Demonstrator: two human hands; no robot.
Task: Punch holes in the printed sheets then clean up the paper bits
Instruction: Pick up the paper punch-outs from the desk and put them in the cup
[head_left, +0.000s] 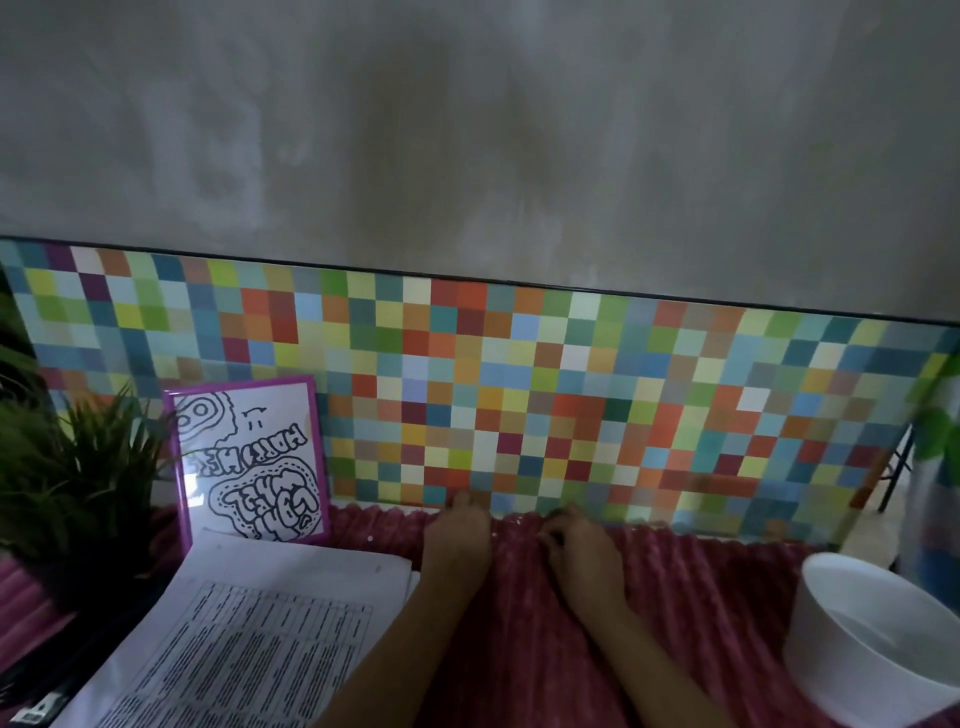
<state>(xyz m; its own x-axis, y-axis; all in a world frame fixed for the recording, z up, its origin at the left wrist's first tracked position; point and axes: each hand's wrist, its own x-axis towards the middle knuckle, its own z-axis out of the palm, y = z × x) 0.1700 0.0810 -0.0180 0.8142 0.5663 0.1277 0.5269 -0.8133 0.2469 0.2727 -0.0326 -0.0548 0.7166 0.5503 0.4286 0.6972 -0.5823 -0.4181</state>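
Observation:
The printed sheets (260, 634), a stack with tables of small text, lie at the lower left on the dark red ribbed cloth (701, 597). A few tiny white paper bits (369, 538) dot the cloth near its far edge. My left hand (457, 540) rests palm down at that edge, one fingertip touching the base of the checkered panel. My right hand (582, 551) lies just to its right with the fingers curled down onto the cloth. The dim light hides whether it pinches anything. No hole punch shows.
A multicoloured checkered panel (571, 389) leans on the grey wall behind the cloth. A pink-framed drawing (249, 457) and a green plant (78, 467) stand at the left. A white bowl (831, 613) sits at the right, with a clear vase (930, 509) behind it.

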